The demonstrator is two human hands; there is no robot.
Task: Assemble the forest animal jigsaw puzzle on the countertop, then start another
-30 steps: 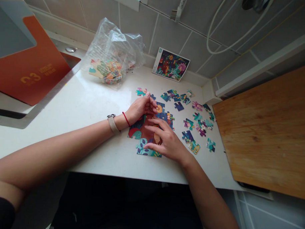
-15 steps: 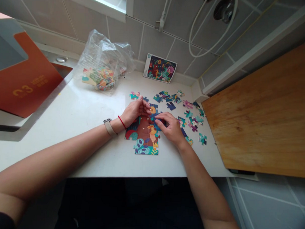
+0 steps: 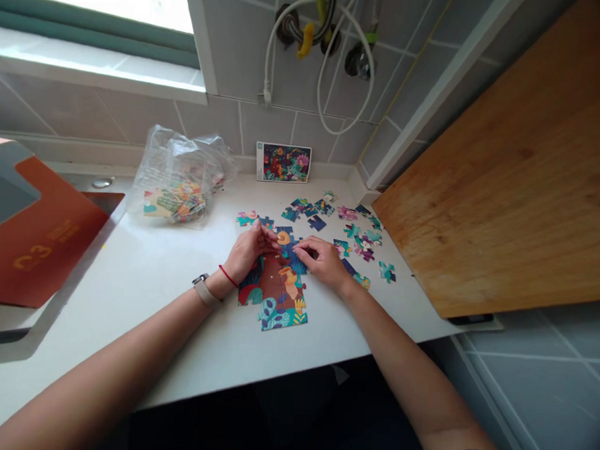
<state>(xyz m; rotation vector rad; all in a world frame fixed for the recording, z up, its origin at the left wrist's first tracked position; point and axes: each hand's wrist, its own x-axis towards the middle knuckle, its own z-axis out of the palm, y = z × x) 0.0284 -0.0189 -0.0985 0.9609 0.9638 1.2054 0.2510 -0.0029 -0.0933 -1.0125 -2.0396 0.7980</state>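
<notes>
A partly joined jigsaw puzzle [image 3: 275, 283] lies on the white counter, showing a brown bear, an orange animal and leaves. Over its upper left edge rests my left hand [image 3: 247, 253], fingers loosely bent and apart, with no piece visible in them. My right hand [image 3: 321, 260] is at the upper right edge, thumb and fingertips pressed together beside the dark blue pieces. Whatever might be between those fingertips is too small to make out. Both hands cover parts of the puzzle. A pink and teal puzzle piece [image 3: 246, 218] lies just beyond my left hand.
Several loose puzzle pieces [image 3: 316, 222] are scattered to the right and back. A picture card [image 3: 284, 163] leans against the tiled wall. At left stand a clear plastic bag [image 3: 176, 181] of pieces and an orange box [image 3: 48, 242]. A wooden board [image 3: 503, 173] borders the right side.
My view has tilted up and turned, showing more of the window and wall hoses. The right thumb and fingers have closed together. My left hand stays over the puzzle.
</notes>
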